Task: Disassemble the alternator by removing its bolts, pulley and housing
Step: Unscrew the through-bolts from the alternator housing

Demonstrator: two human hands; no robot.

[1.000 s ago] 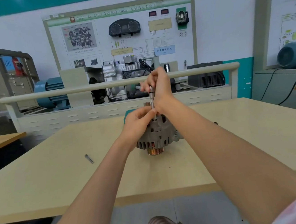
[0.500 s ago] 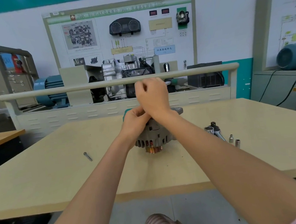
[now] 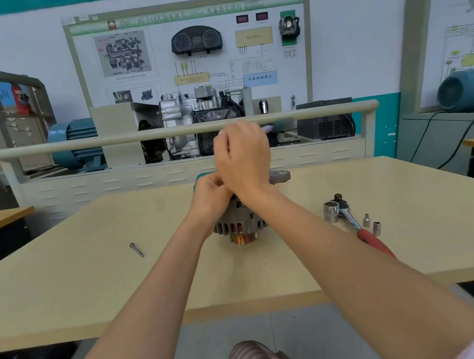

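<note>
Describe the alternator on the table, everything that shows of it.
The alternator stands near the middle of the table, pulley end down. Its grey cast-metal housing has a ring of cooling slots, with copper windings showing through them. The grooved, brassy pulley rests on the tabletop. A grey mounting ear sticks out at upper right. The left hand and right hand cover its top, hiding what they grip.

Since a second ago, right hand (image 3: 242, 155) turned knuckles-up above the alternator (image 3: 241, 222), hiding the thin tool seen earlier.
</note>
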